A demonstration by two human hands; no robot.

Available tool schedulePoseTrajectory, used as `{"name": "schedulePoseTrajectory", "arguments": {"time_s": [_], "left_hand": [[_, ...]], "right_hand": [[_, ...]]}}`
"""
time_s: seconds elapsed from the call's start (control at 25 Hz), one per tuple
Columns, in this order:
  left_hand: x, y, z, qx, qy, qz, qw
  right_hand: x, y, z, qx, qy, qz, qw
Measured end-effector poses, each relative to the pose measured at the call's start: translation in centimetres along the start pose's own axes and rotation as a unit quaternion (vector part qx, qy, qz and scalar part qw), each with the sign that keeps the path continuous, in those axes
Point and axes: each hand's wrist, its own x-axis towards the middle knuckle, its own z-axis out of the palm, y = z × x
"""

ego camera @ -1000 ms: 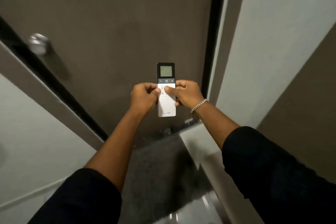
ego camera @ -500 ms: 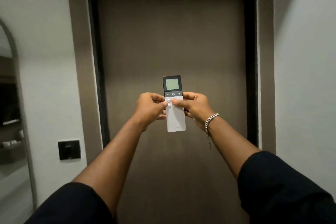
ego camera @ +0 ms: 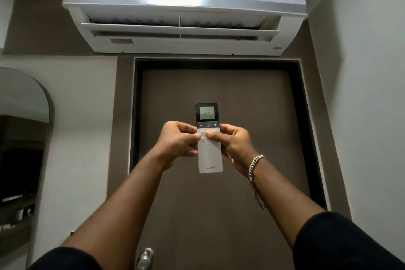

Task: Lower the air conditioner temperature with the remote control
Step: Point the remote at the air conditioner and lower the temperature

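Observation:
A slim white remote control [ego camera: 210,158] with a dark top and a lit screen [ego camera: 206,113] is held upright in front of me. My left hand [ego camera: 177,142] grips its left edge and my right hand [ego camera: 233,142] its right edge. Both thumbs rest on the white buttons just below the dark strip with the minus, power and plus keys. The white air conditioner [ego camera: 184,6] hangs on the wall above, its lower flap open.
A brown door [ego camera: 219,193] in a dark frame fills the wall behind the remote, with a metal handle [ego camera: 145,257] at the bottom. An arched mirror [ego camera: 22,138] is on the left wall. A white wall [ego camera: 368,116] stands on the right.
The view has tilted upward from the door's lower part to the air conditioner above it. Both hands kept hold of the remote, raised along with it.

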Motion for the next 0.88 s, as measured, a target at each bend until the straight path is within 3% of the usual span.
{"name": "schedulePoseTrajectory", "arguments": {"time_s": [0.88], "left_hand": [[0.0, 1.6, 0.4, 0.003, 0.016, 0.008, 1.0]], "right_hand": [[0.6, -2.0, -0.8, 0.014, -0.014, 0.008, 1.0]]}}
